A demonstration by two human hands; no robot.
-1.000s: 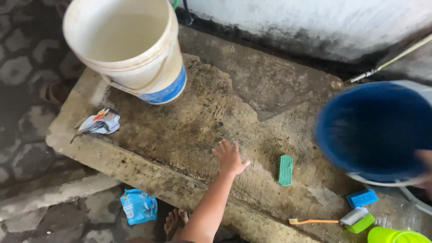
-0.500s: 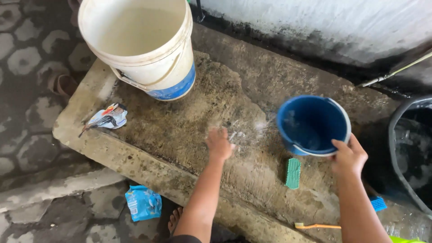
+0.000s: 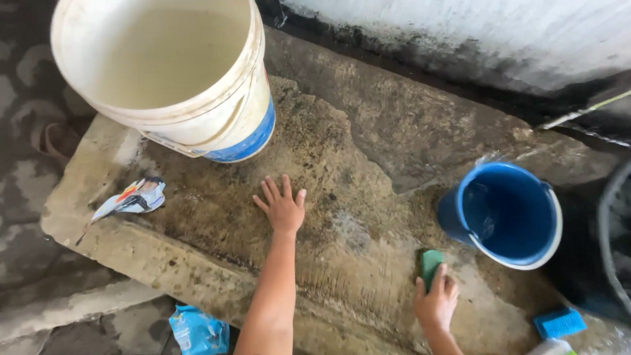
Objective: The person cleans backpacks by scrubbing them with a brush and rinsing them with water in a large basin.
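Fingers point(image 3: 442, 284) of the right hand point(image 3: 436, 304) clasp the green brush point(image 3: 430, 264); left hand point(image 3: 282, 207) lies flat, spread.

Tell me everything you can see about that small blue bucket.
The blue bucket looks like plastic, round, with a pale rim. It stands upright on the wet concrete slab, at its right end. It is open-topped, its inside wet, with a splash at its far edge. Neither hand touches it; the right hand rests on a green brush just beside it.
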